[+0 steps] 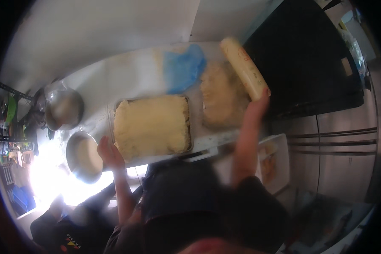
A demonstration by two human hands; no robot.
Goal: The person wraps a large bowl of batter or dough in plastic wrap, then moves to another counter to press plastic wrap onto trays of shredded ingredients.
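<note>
My right hand grips the lower end of a long cream-coloured roll with red and green printing. The roll tilts up and to the left, over the right end of the worktop. My left hand is between a metal bowl and a rectangular metal tray, close to the bowl's rim. Its fingers are partly bent, and any contact with the bowl is unclear. A pale, crumbly layer fills the tray. Pale contents, not clear enough to name, show inside the bowl.
Behind the tray lies a blue plastic sheet or bag. A blurred tan mass is right of the tray. Another metal bowl stands left. A large black appliance bounds the right. Below it is a white bin. Another person's dark clothing shows lower left.
</note>
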